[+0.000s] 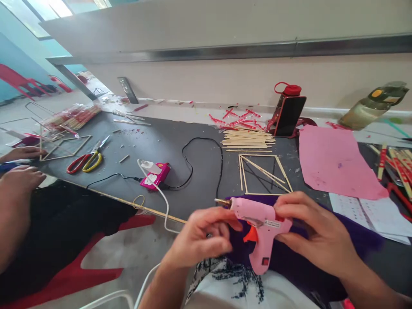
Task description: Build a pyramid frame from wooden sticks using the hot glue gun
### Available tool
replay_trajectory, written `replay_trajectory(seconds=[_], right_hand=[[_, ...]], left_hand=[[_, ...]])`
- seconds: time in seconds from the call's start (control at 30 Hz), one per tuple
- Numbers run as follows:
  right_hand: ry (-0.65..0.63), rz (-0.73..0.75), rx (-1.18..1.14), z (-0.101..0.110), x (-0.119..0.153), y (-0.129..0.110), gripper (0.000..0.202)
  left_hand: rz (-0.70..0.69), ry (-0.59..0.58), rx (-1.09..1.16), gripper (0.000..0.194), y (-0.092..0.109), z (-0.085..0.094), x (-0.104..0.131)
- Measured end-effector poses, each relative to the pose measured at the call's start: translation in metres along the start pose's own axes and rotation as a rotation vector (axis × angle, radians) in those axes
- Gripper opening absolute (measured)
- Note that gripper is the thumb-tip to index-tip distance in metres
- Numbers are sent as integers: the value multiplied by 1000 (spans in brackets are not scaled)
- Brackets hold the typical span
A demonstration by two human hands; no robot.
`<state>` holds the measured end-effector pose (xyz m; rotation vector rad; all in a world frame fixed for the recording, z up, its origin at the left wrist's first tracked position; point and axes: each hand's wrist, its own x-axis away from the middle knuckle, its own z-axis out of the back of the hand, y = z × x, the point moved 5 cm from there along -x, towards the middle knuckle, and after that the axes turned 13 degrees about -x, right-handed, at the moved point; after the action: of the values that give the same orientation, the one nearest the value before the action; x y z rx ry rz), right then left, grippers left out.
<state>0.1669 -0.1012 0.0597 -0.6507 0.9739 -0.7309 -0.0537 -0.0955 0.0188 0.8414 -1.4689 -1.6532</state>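
A pink hot glue gun (257,212) with an orange trigger is held up over my lap, its metal nozzle pointing left. My right hand (317,229) pinches the rear end of the gun between thumb and fingers. At the front, my left hand (204,234) has curled fingers against the body below the nozzle, with the thumb a little apart from it. Just beyond the gun, a square frame of thin wooden sticks (243,174) lies on the dark tabletop (199,189), with slanting sticks across it. A purple cloth (347,234) is under my right hand.
Behind the frame lies a pile of sticks (247,139), near a phone (291,116) propped against a red-capped bottle. Pink paper (337,161) is at right. Leftward are a magenta power adapter (156,176) with cords, scissors (88,161) and another person's hands (24,171) by a stick frame.
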Motion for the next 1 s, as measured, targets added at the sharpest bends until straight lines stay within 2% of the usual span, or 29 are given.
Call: replay_trajectory(seconds=[0.07, 0.1, 0.17, 0.23, 0.33, 0.4, 0.47, 0.53, 0.67, 0.8, 0.9, 1.0], right_hand=[[23, -5, 34, -3, 16, 5, 27], [30, 7, 44, -5, 22, 4, 26], [38, 42, 37, -11, 32, 0, 28], [26, 50, -19, -16, 42, 0, 34], [-14, -51, -82, -19, 56, 17, 61], [-26, -115, 44, -17, 65, 36, 70], [-96, -140, 291, -16, 72, 54, 60], [-148, -170, 481, -16, 79, 68, 49], [-245, -169, 567, -22, 91, 75, 39], [-254, -198, 411, -14, 94, 69, 40], [-140, -254, 101, -4, 85, 61, 47], [-20, -267, -250, -8, 71, 49, 66]], left_hand=[[86, -75, 63, 50, -10, -29, 1], [114, -49, 56, 44, -14, -39, 0], [135, -21, 108, 42, -19, -55, -3], [135, -12, 150, 40, -20, -61, -6], [117, 46, 159, 39, -21, -53, -7], [117, 123, 159, 39, -23, -40, -8], [141, 181, 161, 38, -26, -30, -10], [179, 186, 155, 37, -30, -27, -14], [214, 111, 140, 40, -32, -33, -22], [209, 9, 191, 43, -25, -40, -28], [183, -88, 248, 49, -18, -50, -34], [142, -131, 228, 63, -14, -64, -42]])
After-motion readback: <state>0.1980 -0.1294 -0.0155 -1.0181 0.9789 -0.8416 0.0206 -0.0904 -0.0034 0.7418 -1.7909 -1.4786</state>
